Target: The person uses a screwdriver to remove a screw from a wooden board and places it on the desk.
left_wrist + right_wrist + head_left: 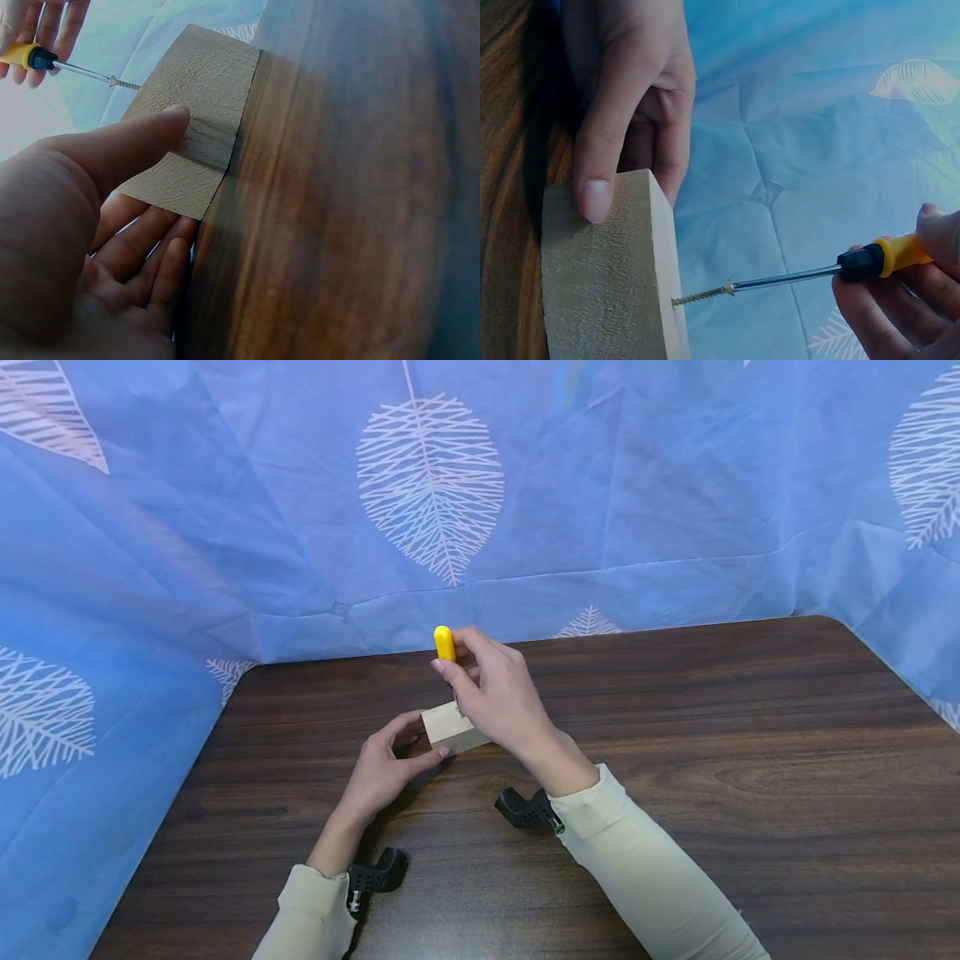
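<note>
Clearly, the left hand (381,770) gripped a wooden block (450,727) on the desk (712,735), while the right hand (504,693) pinched a yellow-handled screwdriver (859,264), its tip at the head of a screw (703,295) standing in the block's top.

A brown wood-grain desk (750,843) before a blue cloth (637,468)

Large white leaf prints (431,485) mark the creased cloth, which hangs behind the desk's far edge and along both sides; a seam-like line crosses it. The desk's far corners are rounded, and a soft sheen lies on its near part. In the left wrist view the cloth looks paler, perhaps from stronger light.
</note>
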A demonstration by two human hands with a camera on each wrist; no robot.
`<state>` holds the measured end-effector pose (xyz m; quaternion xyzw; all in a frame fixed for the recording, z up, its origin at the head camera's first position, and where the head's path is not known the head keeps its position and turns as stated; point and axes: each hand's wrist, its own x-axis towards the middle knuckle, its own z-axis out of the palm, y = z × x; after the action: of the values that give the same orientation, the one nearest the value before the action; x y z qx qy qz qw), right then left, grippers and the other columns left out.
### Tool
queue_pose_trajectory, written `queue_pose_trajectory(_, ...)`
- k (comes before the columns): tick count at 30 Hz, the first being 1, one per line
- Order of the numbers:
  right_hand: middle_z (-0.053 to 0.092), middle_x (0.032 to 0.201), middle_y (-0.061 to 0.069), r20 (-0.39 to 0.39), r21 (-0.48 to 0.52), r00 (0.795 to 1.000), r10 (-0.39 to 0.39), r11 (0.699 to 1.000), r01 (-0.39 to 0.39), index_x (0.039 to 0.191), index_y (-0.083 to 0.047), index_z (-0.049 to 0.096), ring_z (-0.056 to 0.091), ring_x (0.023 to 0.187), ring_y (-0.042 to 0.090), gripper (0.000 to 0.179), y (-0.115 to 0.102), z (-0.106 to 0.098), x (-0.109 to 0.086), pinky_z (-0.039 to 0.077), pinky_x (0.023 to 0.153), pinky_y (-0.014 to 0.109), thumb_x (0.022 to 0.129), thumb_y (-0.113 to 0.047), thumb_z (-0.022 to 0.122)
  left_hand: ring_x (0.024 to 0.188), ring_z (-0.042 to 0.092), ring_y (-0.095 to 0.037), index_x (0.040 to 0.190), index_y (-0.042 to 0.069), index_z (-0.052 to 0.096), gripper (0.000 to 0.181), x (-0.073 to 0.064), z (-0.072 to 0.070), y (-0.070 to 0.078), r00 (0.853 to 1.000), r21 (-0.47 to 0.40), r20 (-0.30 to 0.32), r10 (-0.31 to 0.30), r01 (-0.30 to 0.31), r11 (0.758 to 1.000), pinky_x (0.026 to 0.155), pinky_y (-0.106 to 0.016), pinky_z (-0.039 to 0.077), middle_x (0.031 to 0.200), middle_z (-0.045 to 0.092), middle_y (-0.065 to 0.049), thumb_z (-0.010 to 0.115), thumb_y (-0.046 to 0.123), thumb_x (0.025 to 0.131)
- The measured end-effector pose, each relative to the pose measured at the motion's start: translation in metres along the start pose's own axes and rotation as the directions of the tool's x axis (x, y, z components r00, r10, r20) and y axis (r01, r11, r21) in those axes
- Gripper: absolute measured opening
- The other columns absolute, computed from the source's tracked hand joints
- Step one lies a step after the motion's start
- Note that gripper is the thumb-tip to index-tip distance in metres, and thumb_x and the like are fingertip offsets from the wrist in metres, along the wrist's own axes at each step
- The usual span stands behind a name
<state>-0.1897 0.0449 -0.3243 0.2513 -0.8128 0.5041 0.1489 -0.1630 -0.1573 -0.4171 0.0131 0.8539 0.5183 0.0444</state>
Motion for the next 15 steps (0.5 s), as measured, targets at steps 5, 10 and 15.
queue_pose_trajectory(5,0.075,0.116,0.012,0.027,0.000,0.999,0.023,1.000,-0.023,0.131,-0.005,0.066,0.079,0.100,0.023,0.027,-0.0021,-0.0007,0.0000,0.066,0.090,0.033,0.107,-0.017,0.068,0.144,0.059,-0.035,0.149,0.026,0.063,0.062,0.0002,0.0002,-0.0006,1.000,0.005,0.000,-0.001,0.001,1.000,0.121,-0.066,0.042,0.149,0.067,-0.008,0.088,0.031,0.093)
queue_pose_trajectory(10,0.075,0.116,0.012,0.030,0.009,0.999,0.033,0.999,-0.033,0.134,-0.006,0.063,0.080,0.096,0.024,0.030,-0.0025,-0.0011,-0.0009,0.066,0.087,0.034,0.107,-0.017,0.069,0.144,0.059,-0.033,0.149,0.026,0.063,0.062,-0.0007,0.0004,-0.0012,1.000,0.003,0.000,0.004,-0.004,1.000,0.121,-0.065,0.042,0.149,0.067,-0.007,0.088,0.031,0.093)
queue_pose_trajectory(15,0.076,0.118,0.011,0.033,0.009,0.999,0.039,0.999,-0.039,0.134,-0.008,0.061,0.080,0.094,0.024,0.029,-0.0033,-0.0027,-0.0015,0.066,0.083,0.035,0.107,-0.017,0.068,0.143,0.059,-0.032,0.148,0.027,0.063,0.061,-0.0008,0.0011,-0.0002,1.000,0.002,0.000,0.005,-0.005,1.000,0.120,-0.064,0.043,0.149,0.067,-0.007,0.088,0.030,0.092)
